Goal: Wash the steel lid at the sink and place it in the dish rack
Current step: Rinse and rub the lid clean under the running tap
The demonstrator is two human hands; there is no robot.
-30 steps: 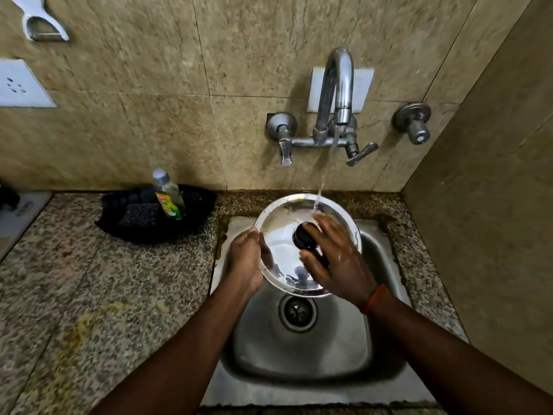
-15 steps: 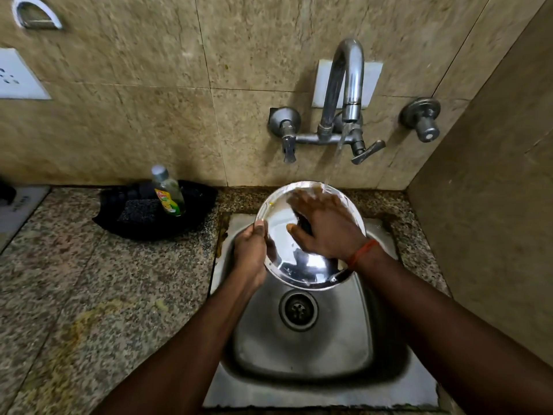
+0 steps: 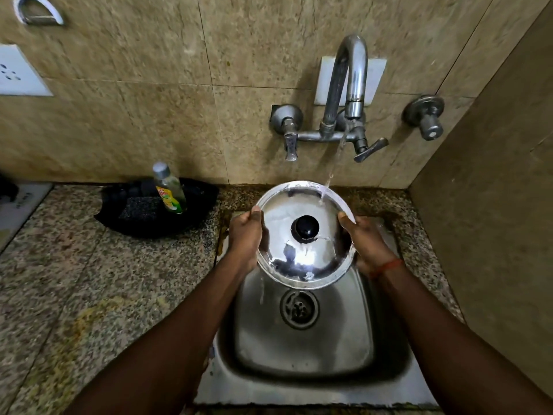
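Note:
The round steel lid (image 3: 302, 259) with a black knob (image 3: 305, 230) is held tilted over the steel sink (image 3: 302, 348), its top face toward me. My left hand (image 3: 244, 238) grips its left rim, thumb on the top face. My right hand (image 3: 363, 242) grips the right rim, mostly behind the lid. Water from the tap (image 3: 348, 85) falls in a thin stream onto the lid's upper right edge. No dish rack is in view.
A dish soap bottle (image 3: 169, 190) stands in a black tray (image 3: 155, 205) with a dark scrub pad on the granite counter (image 3: 89, 280) left of the sink. A second wall valve (image 3: 425, 118) is at the right. A tiled side wall closes in on the right.
My right hand left the lid's top face, where it was rubbing around the knob, and now holds the right rim. The knob is uncovered. The lid sits slightly higher under the stream.

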